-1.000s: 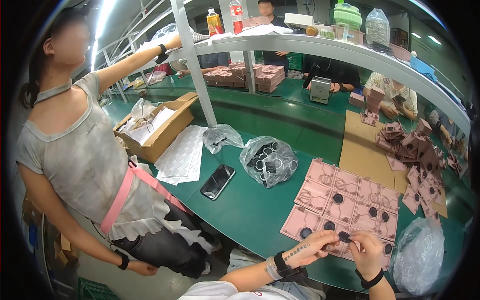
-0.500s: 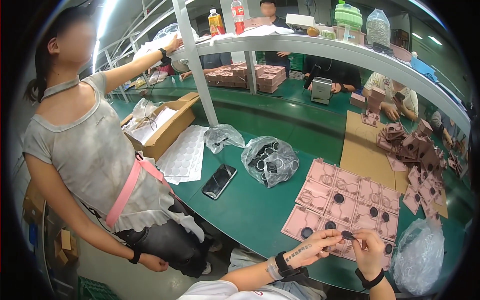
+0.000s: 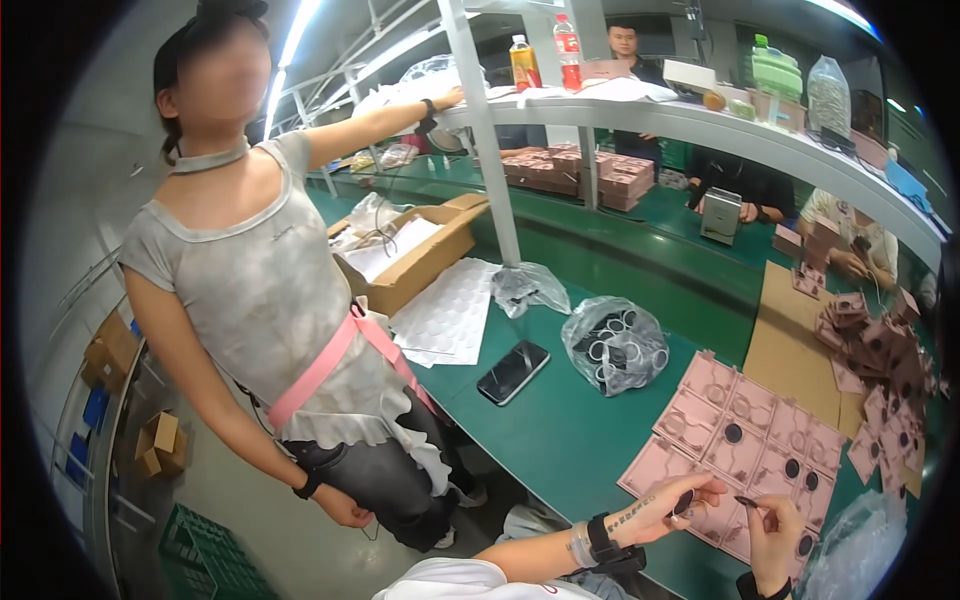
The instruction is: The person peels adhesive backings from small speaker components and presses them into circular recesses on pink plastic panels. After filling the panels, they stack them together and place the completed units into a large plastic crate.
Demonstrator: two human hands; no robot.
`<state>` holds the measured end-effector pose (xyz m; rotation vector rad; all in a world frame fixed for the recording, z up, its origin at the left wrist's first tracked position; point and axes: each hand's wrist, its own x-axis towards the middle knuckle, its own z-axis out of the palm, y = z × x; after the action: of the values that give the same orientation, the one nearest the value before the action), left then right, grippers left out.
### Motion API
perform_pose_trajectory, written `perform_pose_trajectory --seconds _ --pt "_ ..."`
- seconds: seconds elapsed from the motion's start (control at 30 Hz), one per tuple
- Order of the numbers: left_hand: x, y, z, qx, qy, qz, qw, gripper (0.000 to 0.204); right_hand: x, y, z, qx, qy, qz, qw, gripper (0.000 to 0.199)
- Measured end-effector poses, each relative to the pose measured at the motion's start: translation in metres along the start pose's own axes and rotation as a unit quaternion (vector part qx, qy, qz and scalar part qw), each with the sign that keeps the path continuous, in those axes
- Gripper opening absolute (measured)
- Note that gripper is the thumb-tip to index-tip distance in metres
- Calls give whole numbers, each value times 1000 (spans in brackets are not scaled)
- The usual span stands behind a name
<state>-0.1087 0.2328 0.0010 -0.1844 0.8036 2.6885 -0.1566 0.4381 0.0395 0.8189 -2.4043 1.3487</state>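
Note:
My left hand [image 3: 697, 497] holds a round black disc [image 3: 682, 503] against its curled fingers. Between the fingertips of my right hand [image 3: 774, 537] is a thin dark piece [image 3: 746, 501], seen nearly edge-on; what it is exactly I cannot make out. A small gap separates the two hands. Below and beyond them lie rows of pink square panels [image 3: 684, 416] with moulded tracks and rings, set edge to edge. Several panels carry a black disc [image 3: 734, 433] like the one in my left hand.
A clear bag of black parts and white rings [image 3: 614, 345], a phone [image 3: 514, 372], white sheets [image 3: 447, 312] and an open carton [image 3: 418, 255] lie on the green table. A plastic bag [image 3: 855, 550] sits at right, near heaped pink parts [image 3: 872, 345]. A person [image 3: 250, 270] stands left.
The view has swung left, so the scene sits further right. My hands, together at one black disc before, have parted; each now has a dark piece.

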Motion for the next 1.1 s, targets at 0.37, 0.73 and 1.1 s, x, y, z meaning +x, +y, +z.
perform_pose_trajectory --seconds 0.37,0.73,1.1 --pt "4 22 -9 -99 33 51 993 26 10 0 -6 -20 -83 -22 996 14" --pt "-8 54 0 -46 29 90 994 22 15 12 -6 -7 -72 22 997 12" --pt "-115 92 74 49 -269 237 932 17 19 1 -14 -20 -71 48 996 10"
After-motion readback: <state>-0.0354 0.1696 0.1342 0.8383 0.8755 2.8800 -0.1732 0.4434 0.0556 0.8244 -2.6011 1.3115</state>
